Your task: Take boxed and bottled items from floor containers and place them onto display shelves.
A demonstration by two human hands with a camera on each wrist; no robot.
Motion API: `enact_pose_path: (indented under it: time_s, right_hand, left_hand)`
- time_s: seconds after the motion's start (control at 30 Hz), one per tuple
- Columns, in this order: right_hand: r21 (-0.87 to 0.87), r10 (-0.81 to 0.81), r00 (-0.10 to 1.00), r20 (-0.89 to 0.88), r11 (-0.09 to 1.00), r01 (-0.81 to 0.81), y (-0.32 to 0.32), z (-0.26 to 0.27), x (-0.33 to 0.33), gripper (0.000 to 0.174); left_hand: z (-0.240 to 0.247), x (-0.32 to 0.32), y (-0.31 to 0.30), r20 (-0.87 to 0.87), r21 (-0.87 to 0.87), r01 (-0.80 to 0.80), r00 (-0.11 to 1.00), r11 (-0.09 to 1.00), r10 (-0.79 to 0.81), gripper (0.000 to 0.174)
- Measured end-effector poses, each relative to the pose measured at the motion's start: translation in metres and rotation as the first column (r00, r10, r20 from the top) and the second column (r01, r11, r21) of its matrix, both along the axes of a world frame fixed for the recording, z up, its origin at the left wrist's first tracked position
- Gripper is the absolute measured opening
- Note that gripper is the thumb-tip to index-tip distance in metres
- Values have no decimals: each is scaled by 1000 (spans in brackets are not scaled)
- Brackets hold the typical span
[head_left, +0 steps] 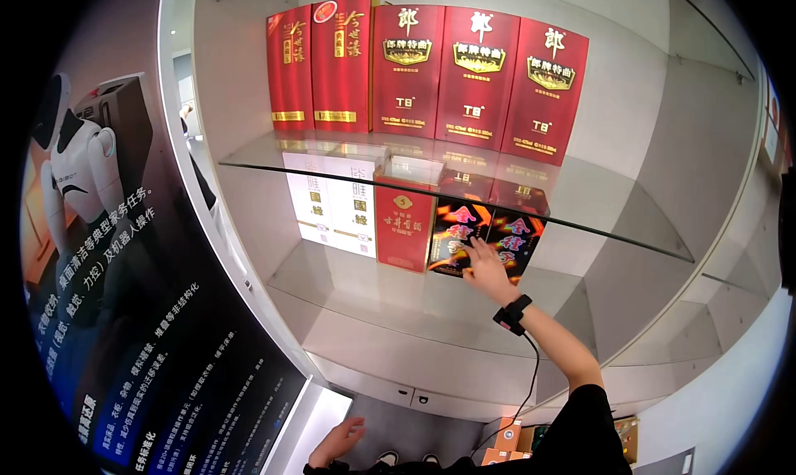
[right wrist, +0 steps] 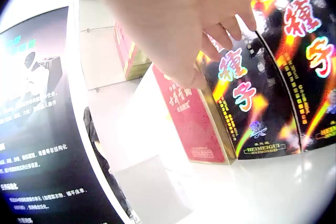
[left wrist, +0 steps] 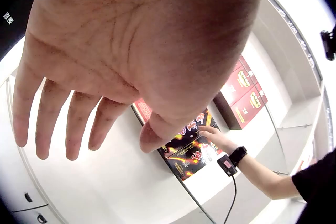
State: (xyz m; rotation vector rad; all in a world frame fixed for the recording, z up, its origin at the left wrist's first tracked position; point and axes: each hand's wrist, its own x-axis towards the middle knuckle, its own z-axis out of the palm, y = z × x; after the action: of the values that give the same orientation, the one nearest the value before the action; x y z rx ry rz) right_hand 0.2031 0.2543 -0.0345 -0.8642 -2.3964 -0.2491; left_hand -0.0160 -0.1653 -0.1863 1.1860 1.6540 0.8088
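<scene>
Two black boxes with colourful flame print stand side by side on the lower glass shelf: the left black box (head_left: 448, 236) and the right black box (head_left: 522, 241). My right hand (head_left: 491, 274), wearing a black wrist strap, reaches up to their fronts. Its extended fingertips are at the left box's face, near the seam between the two in the right wrist view. A red box (head_left: 404, 230) stands directly left of them, and white boxes (head_left: 352, 205) come after it. Low beside my body hangs my left hand (head_left: 338, 442), fingers extended and palm bare in the left wrist view (left wrist: 105, 40).
On the upper glass shelf (head_left: 630, 218) stands a row of tall red boxes (head_left: 406, 77); its front edge crosses above my right hand. A dark printed banner (head_left: 157, 309) rises at the left. Cartons (head_left: 502, 442) sit on the floor, and a cable (head_left: 531, 375) trails from the wrist strap.
</scene>
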Motion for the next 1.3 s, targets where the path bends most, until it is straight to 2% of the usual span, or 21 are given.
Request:
enact_pose_path:
  time_s: [0.07, 0.2, 0.3, 0.37, 0.47, 0.5, 0.57, 0.6, 0.63, 0.67, 0.7, 0.73, 0.77, 0.8, 0.83, 0.87, 0.9, 0.97, 1.07, 1.1, 1.3]
  right_hand:
    - [-12, -46, 989, 140, 999, 48, -4, -4, -15, 60]
    - [-104, -195, 951, 240, 969, 225, 11, -14, -29, 68]
    - [-104, -207, 938, 279, 964, 244, 13, -20, -37, 72]
    - [-110, -189, 939, 286, 967, 228, 14, -25, -35, 74]
    - [-267, -130, 968, 214, 945, 186, 11, -19, -32, 77]
    - [-278, -134, 966, 221, 941, 194, 4, -13, -30, 75]
    - [-311, -18, 988, 152, 948, 65, -10, -10, -22, 73]
    - [-362, 28, 990, 137, 932, 24, -30, -1, -19, 70]
    - [-419, 72, 990, 124, 908, -14, -52, 9, -14, 68]
    - [-437, 137, 983, 120, 897, -72, -73, 16, -6, 64]
    - [-465, 200, 974, 110, 876, -128, -97, 23, 2, 61]
    - [-500, 258, 962, 87, 847, -182, -125, 32, 9, 56]
    - [-532, 308, 950, 55, 814, -233, -151, 42, 15, 52]
    - [-579, 309, 950, 50, 784, -225, -176, 47, 22, 52]
    - [-634, 296, 954, 50, 747, -199, -203, 51, 31, 50]
    - [-683, 280, 959, 53, 710, -170, -225, 47, 41, 48]
    - [-710, 243, 970, 5, 684, -168, -242, 35, 52, 46]
    - [-755, 94, 995, -45, 649, -96, -270, 0, 71, 43]
    - [-829, -245, 967, -71, 554, 80, -309, -45, 92, 38]
    - [-849, -340, 937, -76, 515, 117, -321, -50, 94, 37]
    - [-781, -343, 925, -161, 618, 93, -338, -29, 99, 34]
  left_hand:
    - [-4, -2, -6, 10, -18, -17, 1000, 1000, 17, 44]
    - [-5, -6, -23, 19, -63, -70, 997, 996, 71, 44]
    - [-11, -12, -38, -12, -100, -96, 995, 990, 95, 44]
    - [-26, -18, -51, -22, -149, -94, 996, 984, 92, 46]
    - [-66, -28, -85, 35, -195, -96, 994, 976, 105, 46]
    - [-73, -28, -101, 60, -237, -170, 980, 956, 189, 39]
    - [-122, -42, -141, -116, -230, -118, 989, 966, 94, 24]
    - [-158, -54, -170, 108, 20, -76, 991, 997, 73, 17]
    - [-197, -63, -193, 18, 104, -10, 1000, 994, 8, 19]
    - [-179, -61, -196, -195, 6, 101, 976, 995, -97, 25]
    - [-180, -61, -204, 103, -108, -69, 992, 992, 80, 32]
    - [-183, -63, -210, -87, -302, -3, 996, 953, -24, 39]
    - [-189, -68, -210, -139, -365, 28, 987, 930, -84, 42]
    - [-183, -66, -206, -166, -271, -81, 985, 959, 37, 41]
    - [-139, -58, -185, -166, -404, -125, 984, 906, 62, 32]
    - [-165, -66, -187, -126, -430, -96, 991, 898, 45, 35]
    - [-176, -65, -184, -77, -334, -191, 981, 923, 176, 36]
    - [-163, -65, -157, -73, -242, -248, 969, 938, 237, 37]
    - [-122, -67, -101, -113, -292, -176, 982, 940, 149, 40]
    - [-122, -68, -89, -144, -220, -148, 983, 964, 118, 41]
    - [-77, -66, -4, -165, -254, 69, 980, 965, -113, 42]
